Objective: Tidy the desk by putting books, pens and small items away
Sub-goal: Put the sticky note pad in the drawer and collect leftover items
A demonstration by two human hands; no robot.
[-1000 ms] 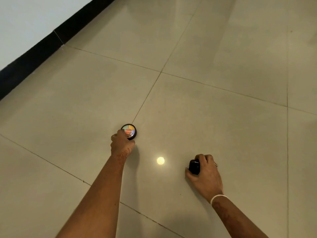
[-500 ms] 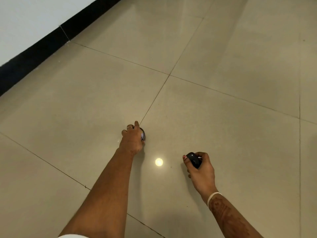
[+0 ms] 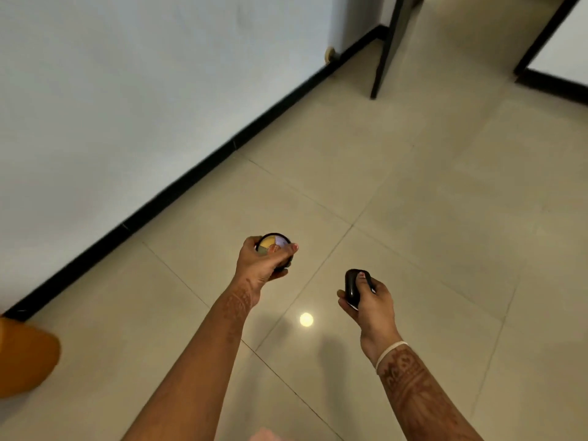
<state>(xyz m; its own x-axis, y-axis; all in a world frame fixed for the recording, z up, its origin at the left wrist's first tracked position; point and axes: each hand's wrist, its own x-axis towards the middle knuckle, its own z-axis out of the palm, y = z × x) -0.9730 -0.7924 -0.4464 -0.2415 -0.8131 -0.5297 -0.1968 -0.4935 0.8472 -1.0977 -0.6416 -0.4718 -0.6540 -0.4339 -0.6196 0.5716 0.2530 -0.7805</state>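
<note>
Beige tiled floor, black skirting along its left edge. Left hand clamped round a round black case w/ coloured segments, held above floor. Right hand wrapped on small black oval item, near it.

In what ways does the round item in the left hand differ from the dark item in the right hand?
The round case in the left hand shows coloured segments (yellow, lilac, green, orange) inside a black rim; the dark item in the right hand is plain glossy black. The round case is a flat disc facing up, while the dark item is an elongated oval. Both are small, gripped, and held above the tiled floor.
</note>
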